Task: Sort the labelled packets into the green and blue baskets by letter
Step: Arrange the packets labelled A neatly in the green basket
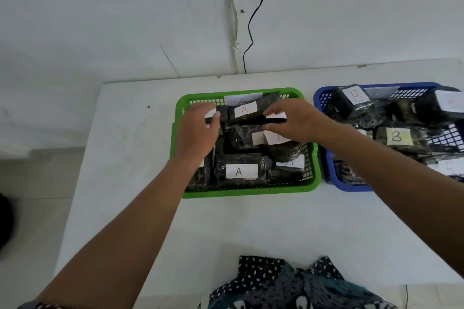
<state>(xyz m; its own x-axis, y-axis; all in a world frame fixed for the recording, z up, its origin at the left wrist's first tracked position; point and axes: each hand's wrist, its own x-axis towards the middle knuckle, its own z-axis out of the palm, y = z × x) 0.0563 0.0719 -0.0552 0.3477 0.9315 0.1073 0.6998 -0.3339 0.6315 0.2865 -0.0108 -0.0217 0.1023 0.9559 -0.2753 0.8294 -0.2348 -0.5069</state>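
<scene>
My left hand (198, 130) and right hand (292, 120) pinch opposite ends of an A packet (247, 111) over the green basket (248, 189); I'd lower it level, label upward, then release together.

Both bare arms extended forward, left hand (198, 130) and right hand (293, 120) with fingers curled

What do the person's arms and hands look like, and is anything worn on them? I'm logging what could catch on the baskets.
Both forearms are bare right down to the hands, with no gloves and no rings that can be made out. The left hand and right hand are uncovered. At the left arm's lower end, a dark beaded band with reddish beads shows at the frame's edge, beside a bit of grey sleeve.
</scene>
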